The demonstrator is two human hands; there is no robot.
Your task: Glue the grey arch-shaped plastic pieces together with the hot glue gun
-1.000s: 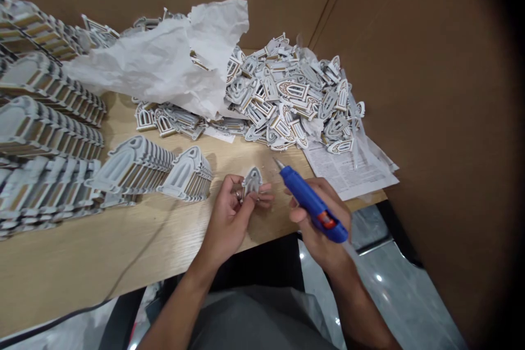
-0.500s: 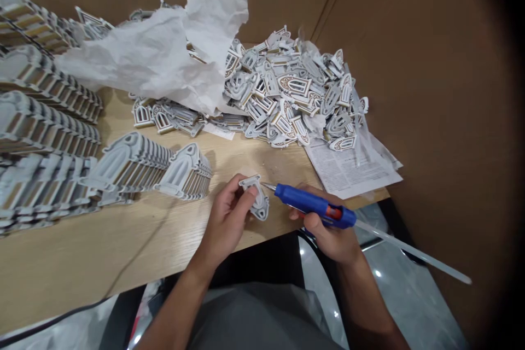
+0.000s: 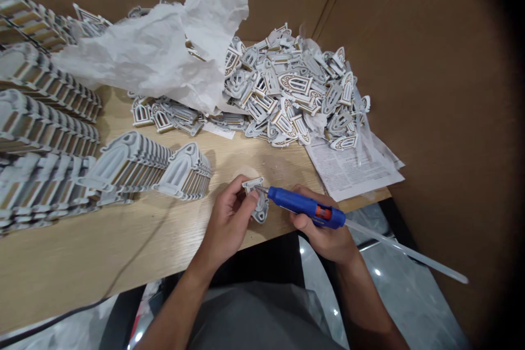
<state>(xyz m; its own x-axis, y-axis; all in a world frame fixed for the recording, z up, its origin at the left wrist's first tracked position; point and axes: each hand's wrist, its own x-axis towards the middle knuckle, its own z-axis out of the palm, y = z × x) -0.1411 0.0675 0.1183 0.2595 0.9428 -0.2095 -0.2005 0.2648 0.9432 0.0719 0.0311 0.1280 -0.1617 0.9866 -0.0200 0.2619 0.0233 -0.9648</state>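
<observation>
Between the thumb and fingers of my left hand (image 3: 230,217) is a small grey-white arched window-shaped piece (image 3: 260,209), its pointed end toward me. My right hand (image 3: 326,232) is wrapped round a blue hot glue gun (image 3: 301,205). The metal nozzle reaches over the piece close to my left thumb; whether it touches the surface I cannot tell. A long translucent glue stick (image 3: 410,251) sticks out of the back of the gun. To the left of my left hand stands a short row of matching arched pieces (image 3: 186,172).
A big loose heap of arched pieces (image 3: 295,87) lies at the back, partly on printed paper (image 3: 356,169). Crumpled white paper (image 3: 156,54) covers more of them. Long stacked rows (image 3: 45,120) fill the left side of the wooden table (image 3: 123,251). A brown panel (image 3: 430,93) rises behind.
The glue gun has moved left, bringing its nozzle from beside the held piece to over it. The piece has shifted and turned slightly in my left hand.
</observation>
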